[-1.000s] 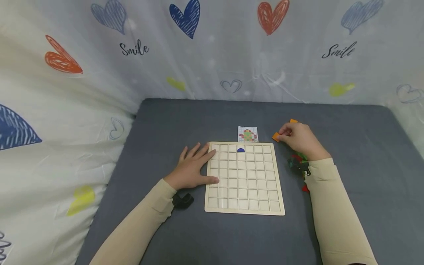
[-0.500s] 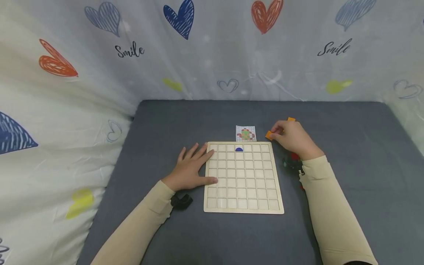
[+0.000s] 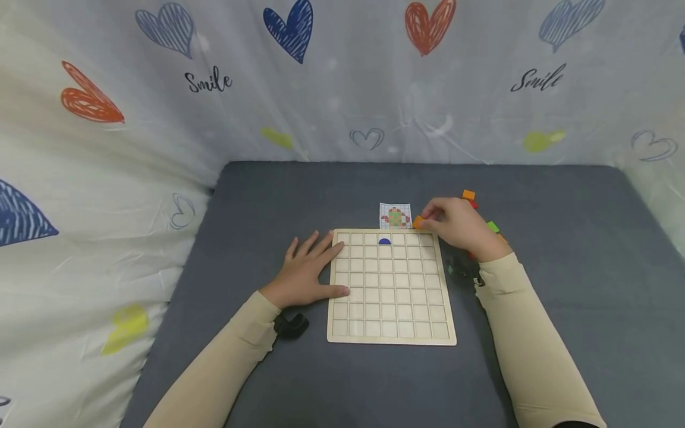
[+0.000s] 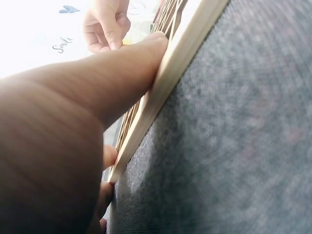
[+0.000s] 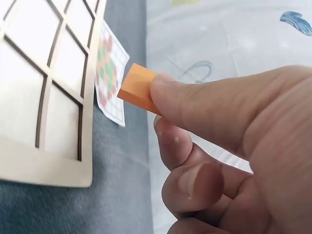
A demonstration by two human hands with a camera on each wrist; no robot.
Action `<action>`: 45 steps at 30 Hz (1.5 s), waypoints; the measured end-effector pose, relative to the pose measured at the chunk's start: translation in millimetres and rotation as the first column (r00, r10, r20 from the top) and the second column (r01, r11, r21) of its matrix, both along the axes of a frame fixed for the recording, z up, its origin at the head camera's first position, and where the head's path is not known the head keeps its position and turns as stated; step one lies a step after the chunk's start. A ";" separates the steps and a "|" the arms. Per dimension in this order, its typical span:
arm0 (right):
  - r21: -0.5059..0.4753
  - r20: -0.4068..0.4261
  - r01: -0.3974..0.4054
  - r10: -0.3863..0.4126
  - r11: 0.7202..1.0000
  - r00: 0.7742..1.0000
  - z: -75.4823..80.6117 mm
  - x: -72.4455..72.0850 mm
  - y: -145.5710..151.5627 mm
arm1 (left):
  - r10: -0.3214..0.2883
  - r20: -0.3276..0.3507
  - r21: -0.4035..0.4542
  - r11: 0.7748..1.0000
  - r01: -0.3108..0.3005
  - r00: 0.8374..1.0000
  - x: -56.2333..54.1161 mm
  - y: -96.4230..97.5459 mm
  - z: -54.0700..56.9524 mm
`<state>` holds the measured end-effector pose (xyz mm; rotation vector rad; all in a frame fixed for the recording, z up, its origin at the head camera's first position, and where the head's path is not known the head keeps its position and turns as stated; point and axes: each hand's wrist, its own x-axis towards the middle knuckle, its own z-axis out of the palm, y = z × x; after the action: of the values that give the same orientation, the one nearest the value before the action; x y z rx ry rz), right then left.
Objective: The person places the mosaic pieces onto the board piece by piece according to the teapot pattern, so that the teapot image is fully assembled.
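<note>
My right hand [image 3: 457, 224] pinches an orange block [image 5: 138, 87] between thumb and forefinger, above the far right corner of a wooden grid board [image 3: 393, 339]. The other fingers of that hand curl beneath. My left hand [image 3: 305, 274] lies spread along the board's left side, its thumb and forefinger touching the rim; the left wrist view shows that thumb on the edge. A dark blue half-round piece [image 3: 385, 242] sits in the top row of the grid. Behind the board lies a small card [image 3: 395, 215] with a coloured grid picture, its near edge against the board.
Several loose blocks lie right of the board, partly hidden by my right hand and forearm. Among them are an orange block [image 3: 468, 194] and a green block [image 3: 493, 226]. A grey cloth [image 3: 299, 190] covers the table, and a printed curtain [image 3: 332, 89] hangs behind.
My right hand has moved left with the orange block, from beside the board to over its far right corner. The left hand has stayed on the board's edge.
</note>
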<state>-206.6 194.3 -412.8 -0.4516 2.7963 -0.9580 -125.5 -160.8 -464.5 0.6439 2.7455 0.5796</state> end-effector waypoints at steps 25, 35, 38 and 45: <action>-0.119 0.100 -0.192 0.205 0.974 0.974 -11.5 11.2 -40.0 | 0.002 0.015 0.014 1.000 -0.002 1.000 0.8 1.0 -0.1; -0.120 0.118 -0.232 0.246 0.965 0.962 -18.6 11.8 -49.6 | 0.017 0.022 0.019 1.000 -0.018 1.000 -0.2 1.1 3.7; -0.122 0.112 -0.223 0.237 0.967 0.965 -19.7 12.9 -50.3 | 0.015 0.016 0.021 1.000 -0.016 1.000 -0.1 1.1 3.2; -0.101 0.098 -0.223 0.233 0.970 0.968 -24.1 11.5 -53.0 | 0.014 0.012 0.017 1.000 -0.015 1.000 -0.7 0.3 1.4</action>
<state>-195.1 141.3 -436.9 -0.6945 2.5437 -1.0244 -126.2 -160.5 -463.1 0.6228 2.7393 0.6086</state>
